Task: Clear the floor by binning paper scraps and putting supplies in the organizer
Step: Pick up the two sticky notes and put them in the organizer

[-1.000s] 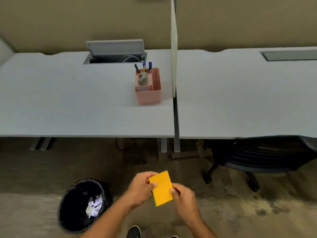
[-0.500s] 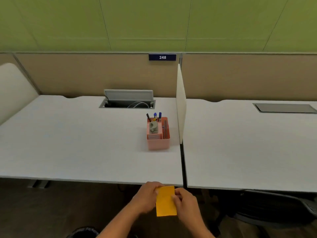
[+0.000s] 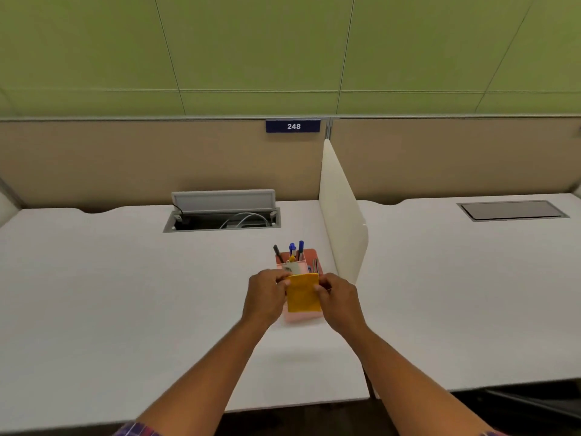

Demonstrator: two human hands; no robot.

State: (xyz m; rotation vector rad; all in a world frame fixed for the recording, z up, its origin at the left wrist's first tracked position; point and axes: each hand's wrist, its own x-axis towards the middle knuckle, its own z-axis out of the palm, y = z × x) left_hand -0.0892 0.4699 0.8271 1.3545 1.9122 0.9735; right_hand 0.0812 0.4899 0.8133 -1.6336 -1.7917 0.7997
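Note:
An orange pad of sticky notes is pinched between both hands, held upright just above the front of the pink desk organizer. My left hand grips its left edge and my right hand its right edge. The organizer stands on the white desk close to the divider, with a black pen and two blue pens sticking up at its back. The pad and my hands hide most of its front wall. Neither the floor nor the bin is in view.
A white divider panel separates this desk from the right-hand desk. An open cable hatch with wires sits behind the organizer. A closed hatch lies on the right desk. A dark chair edge shows bottom right.
My view has lifted from the floor and bin to the desk. Both hands have carried the orange pad up and forward, from below the desk edge to over the organizer.

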